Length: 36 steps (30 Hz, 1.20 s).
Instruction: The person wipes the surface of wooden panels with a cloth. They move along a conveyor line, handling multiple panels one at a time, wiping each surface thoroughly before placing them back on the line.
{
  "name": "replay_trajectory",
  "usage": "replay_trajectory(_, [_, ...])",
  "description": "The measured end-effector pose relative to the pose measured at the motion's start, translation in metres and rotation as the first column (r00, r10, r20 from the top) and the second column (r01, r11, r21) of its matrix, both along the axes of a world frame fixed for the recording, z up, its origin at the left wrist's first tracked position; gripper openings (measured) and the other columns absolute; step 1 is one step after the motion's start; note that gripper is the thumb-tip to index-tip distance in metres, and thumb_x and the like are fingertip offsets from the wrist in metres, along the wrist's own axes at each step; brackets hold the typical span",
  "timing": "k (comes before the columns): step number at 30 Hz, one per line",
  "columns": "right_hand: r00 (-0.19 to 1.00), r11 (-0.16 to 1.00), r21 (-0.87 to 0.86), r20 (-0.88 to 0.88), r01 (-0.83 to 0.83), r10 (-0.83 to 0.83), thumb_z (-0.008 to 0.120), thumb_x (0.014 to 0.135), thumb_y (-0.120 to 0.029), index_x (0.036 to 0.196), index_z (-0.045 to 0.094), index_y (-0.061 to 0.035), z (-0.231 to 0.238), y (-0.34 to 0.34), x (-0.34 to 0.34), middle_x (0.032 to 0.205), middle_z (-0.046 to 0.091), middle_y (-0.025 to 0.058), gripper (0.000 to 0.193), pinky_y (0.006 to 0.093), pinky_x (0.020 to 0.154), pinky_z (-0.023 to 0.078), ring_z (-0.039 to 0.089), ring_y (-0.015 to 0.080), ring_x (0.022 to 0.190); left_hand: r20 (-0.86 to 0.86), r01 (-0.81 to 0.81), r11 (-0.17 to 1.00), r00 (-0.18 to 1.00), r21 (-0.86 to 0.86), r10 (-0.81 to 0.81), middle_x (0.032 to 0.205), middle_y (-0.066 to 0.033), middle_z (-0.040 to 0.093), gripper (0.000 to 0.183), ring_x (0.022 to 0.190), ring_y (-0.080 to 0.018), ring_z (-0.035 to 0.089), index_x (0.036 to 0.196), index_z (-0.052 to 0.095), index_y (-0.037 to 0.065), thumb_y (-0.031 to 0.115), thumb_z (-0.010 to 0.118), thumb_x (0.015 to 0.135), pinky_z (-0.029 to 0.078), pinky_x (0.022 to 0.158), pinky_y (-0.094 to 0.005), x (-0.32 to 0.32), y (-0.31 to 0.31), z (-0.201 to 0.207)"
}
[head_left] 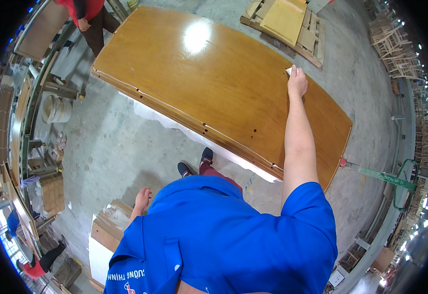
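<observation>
A large glossy brown wooden panel [209,78] with rounded ends lies flat in front of me, several small holes along its near edge. My right hand [297,81] is stretched far out over the panel's right part, pressing a small white pad [289,71] against the surface. My left hand [142,198] hangs at my side, empty, fingers loosely apart, above a low stack of boards [107,230]. My blue shirt fills the lower middle of the view, and my dark shoes [194,164] stand beside the panel's near edge.
A white sheet [147,111] hangs under the panel's near edge. Another person in red [89,14] stands at its far left corner. A pallet with flat boards [287,24] lies beyond it. A green pallet jack handle [385,177] is on the right; racks with wood parts line the left.
</observation>
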State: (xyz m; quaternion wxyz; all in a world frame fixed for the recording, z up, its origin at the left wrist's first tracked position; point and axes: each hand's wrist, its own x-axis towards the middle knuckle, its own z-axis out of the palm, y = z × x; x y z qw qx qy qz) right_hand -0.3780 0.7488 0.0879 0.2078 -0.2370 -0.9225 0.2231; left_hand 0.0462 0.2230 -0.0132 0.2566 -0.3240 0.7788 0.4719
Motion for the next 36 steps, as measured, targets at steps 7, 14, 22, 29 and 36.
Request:
replay_trajectory(7, [0.998,0.998,-0.034,-0.021,-0.051,0.051,0.041,0.087,-0.047,0.092,0.060,-0.0107,-0.004,-0.014,0.028,0.086,0.064,0.0136,0.041,0.0428,0.070,0.045,0.059,0.0343,0.083,0.036,0.050,0.999,0.998,-0.020,-0.049,0.090,-0.0125,0.063,0.031,0.080,-0.0197,0.061,0.105,0.056,0.001,0.026,0.044,0.090,0.050,0.066,-0.0307,-0.001,-0.008,-0.005])
replay_trajectory(14, [0.995,0.996,-0.015,-0.050,-0.090,0.089,0.043,0.087,-0.046,0.089,0.060,-0.0097,-0.007,-0.031,0.077,0.080,0.064,0.0148,0.040,0.0435,0.066,0.045,0.060,0.0346,0.077,0.042,0.110,0.994,0.993,-0.027,-0.108,0.088,-0.0120,0.063,0.031,0.077,-0.0200,0.062,0.104,0.056,0.002,0.026,0.043,0.090,0.050,0.064,-0.0310,0.002,-0.021,-0.014])
replay_trajectory(22, [0.987,0.985,-0.056,-0.032,-0.161,0.160,0.045,0.087,-0.043,0.086,0.060,-0.0088,-0.011,-0.060,0.142,0.076,0.063,0.0153,0.037,0.0419,0.063,0.046,0.060,0.0345,0.073,-0.002,0.165,0.986,0.986,0.012,-0.165,0.089,-0.0116,0.063,0.031,0.076,-0.0199,0.062,0.104,0.055,0.002,0.027,0.043,0.090,0.050,0.063,-0.0307,0.001,-0.037,-0.035])
replay_trajectory(29, [0.978,0.978,-0.052,0.034,-0.203,0.205,0.046,0.087,-0.043,0.084,0.059,-0.0088,-0.008,-0.085,0.197,0.072,0.062,0.0163,0.037,0.0431,0.060,0.045,0.059,0.0363,0.070,0.009,0.149,0.987,0.989,0.056,-0.150,0.087,-0.0103,0.063,0.030,0.074,-0.0186,0.061,0.105,0.055,0.003,0.025,0.041,0.090,0.050,0.062,-0.0299,-0.008,-0.051,-0.048])
replay_trajectory(36, [0.971,0.973,0.004,0.068,-0.230,0.230,0.047,0.087,-0.042,0.081,0.057,-0.0086,-0.005,-0.092,0.217,0.069,0.060,0.0171,0.035,0.0440,0.058,0.044,0.059,0.0368,0.068,0.020,0.212,0.977,0.977,0.039,-0.212,0.086,-0.0100,0.063,0.031,0.072,-0.0179,0.061,0.105,0.055,0.003,0.026,0.040,0.090,0.050,0.062,-0.0293,-0.012,-0.061,-0.050])
